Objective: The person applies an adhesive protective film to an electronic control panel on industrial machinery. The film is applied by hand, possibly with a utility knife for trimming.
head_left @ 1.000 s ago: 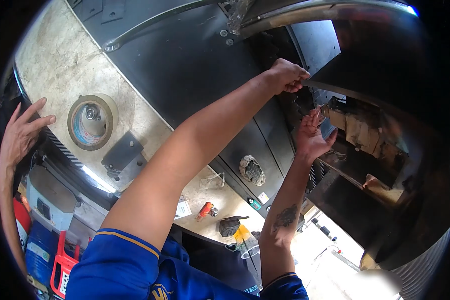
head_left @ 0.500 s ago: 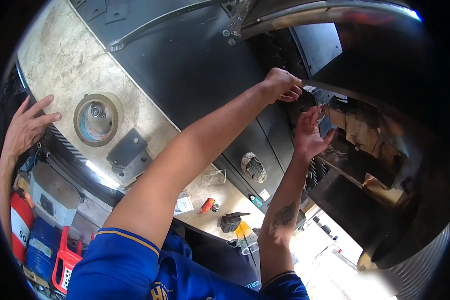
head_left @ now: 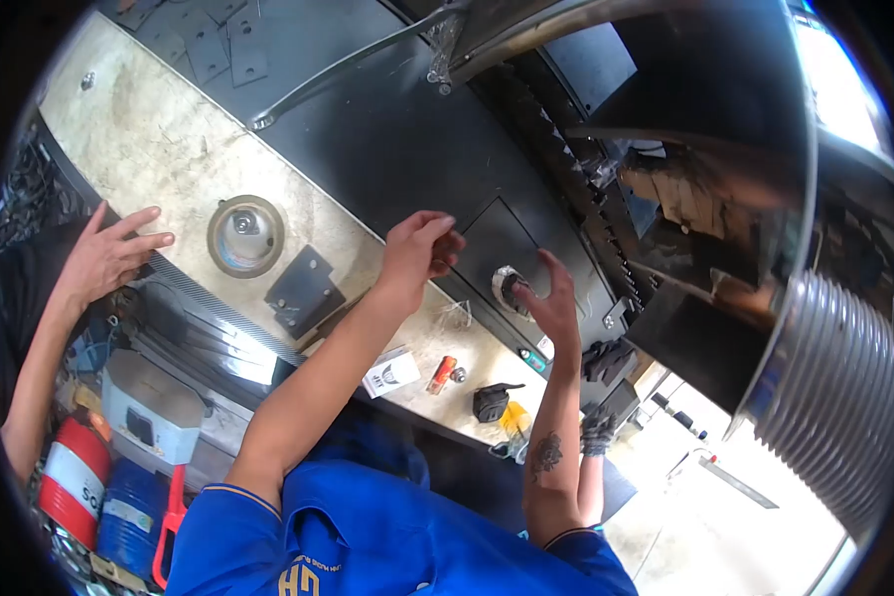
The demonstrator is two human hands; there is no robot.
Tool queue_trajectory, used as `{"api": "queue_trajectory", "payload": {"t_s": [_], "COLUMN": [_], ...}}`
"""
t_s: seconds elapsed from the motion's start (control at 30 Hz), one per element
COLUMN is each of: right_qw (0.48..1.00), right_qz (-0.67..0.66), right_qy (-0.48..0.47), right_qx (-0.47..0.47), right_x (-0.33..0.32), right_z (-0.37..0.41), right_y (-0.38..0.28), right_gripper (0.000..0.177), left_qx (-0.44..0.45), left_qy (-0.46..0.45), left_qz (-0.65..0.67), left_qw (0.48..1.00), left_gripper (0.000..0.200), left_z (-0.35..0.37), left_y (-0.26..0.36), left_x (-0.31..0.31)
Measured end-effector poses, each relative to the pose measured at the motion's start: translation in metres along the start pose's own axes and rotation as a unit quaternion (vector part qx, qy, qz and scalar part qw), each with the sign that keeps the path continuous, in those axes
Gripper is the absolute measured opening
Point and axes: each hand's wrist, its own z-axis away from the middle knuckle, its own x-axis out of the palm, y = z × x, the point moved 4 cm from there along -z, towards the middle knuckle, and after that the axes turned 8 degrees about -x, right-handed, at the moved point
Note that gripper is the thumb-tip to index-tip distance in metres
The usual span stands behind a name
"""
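Observation:
My left hand point(head_left: 417, 256) is above the edge where the pale worktop point(head_left: 154, 134) meets a dark metal panel point(head_left: 368, 139). Its fingers are curled in, and whatever may be in them is hidden. My right hand point(head_left: 554, 303), at the end of the tattooed forearm, has thumb and fingers apart with nothing visible between them. Just beside its thumb is an oval item with a pale, crinkled rim point(head_left: 504, 281), partly covered by the hand. Both hands are apart from the dark machine housing point(head_left: 705, 99) on the right.
A tape roll point(head_left: 223, 248) and a drilled metal plate point(head_left: 303, 290) lie on the worktop near another person's hand point(head_left: 104, 258). Farther along are a printed card point(head_left: 391, 372), an orange tool point(head_left: 442, 374) and a black pouch point(head_left: 491, 401). A grey-gloved hand point(head_left: 597, 432) and a ribbed hose point(head_left: 829, 387) appear at right.
Both my hands have left the machine's opening and come down and to the left, over the panel. The view has shifted, and a gloved hand now shows behind my right forearm.

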Motion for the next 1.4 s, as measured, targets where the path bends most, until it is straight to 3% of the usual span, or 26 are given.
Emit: {"api": "queue_trajectory", "payload": {"t_s": [0.07, 0.23, 0.4, 0.5, 0.53, 0.63, 0.7, 0.8, 0.83, 0.87, 0.97, 1.1, 1.23, 1.33, 1.4], "right_qw": [0.976, 0.993, 0.993, 0.953, 0.95, 0.832, 0.803, 0.773, 0.762, 0.757, 0.754, 0.772, 0.775, 0.787, 0.823], "right_qz": [0.206, 0.113, 0.075, -0.171, -0.178, -0.482, -0.547, -0.612, -0.632, -0.637, -0.652, -0.635, -0.632, -0.617, -0.562], "right_qy": [-0.034, -0.02, 0.07, 0.158, 0.164, 0.17, 0.133, 0.096, 0.072, 0.078, 0.022, 0.001, 0.001, -0.01, -0.047], "right_qx": [-0.063, 0.006, 0.052, 0.193, 0.196, 0.217, 0.196, 0.135, 0.125, 0.125, 0.084, 0.025, 0.005, 0.021, 0.069], "right_x": [0.006, 0.021, 0.038, 0.048, 0.05, 0.065, 0.062, 0.058, 0.052, 0.047, 0.03, 0.026, 0.026, 0.024, 0.025], "right_z": [0.016, 0.037, 0.066, 0.092, 0.101, 0.128, 0.141, 0.157, 0.163, 0.167, 0.175, 0.184, 0.181, 0.174, 0.161], "right_y": [-0.007, -0.004, 0.0, -0.031, -0.056, -0.127, -0.188, -0.252, -0.268, -0.276, -0.312, -0.316, -0.323, -0.321, -0.301], "right_gripper": [0.065, 0.037, 0.033, 0.031, 0.031, 0.025, 0.028, 0.046, 0.059, 0.059, 0.076, 0.081, 0.082, 0.075, 0.063], "left_qx": [0.0, 0.004, 0.006, 0.011, 0.015, 0.04, 0.083, 0.076, 0.148, 0.145, 0.125, 0.119, 0.149, 0.136, 0.089], "left_qy": [0.011, 0.017, 0.0, -0.024, -0.039, -0.079, -0.129, -0.203, -0.219, -0.22, -0.237, -0.263, -0.268, -0.238, -0.201], "left_qz": [-0.019, -0.094, -0.141, -0.194, -0.22, -0.309, -0.365, -0.311, -0.346, -0.354, -0.326, -0.332, -0.337, -0.315, -0.274], "left_qw": [1.0, 0.995, 0.99, 0.981, 0.975, 0.947, 0.918, 0.925, 0.9, 0.897, 0.907, 0.898, 0.89, 0.908, 0.936], "left_gripper": [0.012, 0.01, 0.011, 0.013, 0.014, 0.028, 0.041, 0.039, 0.034, 0.034, 0.029, 0.031, 0.029, 0.028, 0.028], "left_z": [0.028, 0.075, 0.112, 0.135, 0.143, 0.171, 0.194, 0.212, 0.213, 0.219, 0.248, 0.273, 0.273, 0.26, 0.244], "left_y": [-0.004, -0.001, 0.005, 0.013, 0.015, 0.019, 0.025, 0.027, 0.031, 0.036, 0.052, 0.066, 0.071, 0.073, 0.073], "left_x": [-0.02, -0.044, -0.045, -0.041, -0.039, -0.032, -0.017, -0.006, -0.005, -0.004, 0.007, 0.018, 0.017, 0.007, -0.009]}}
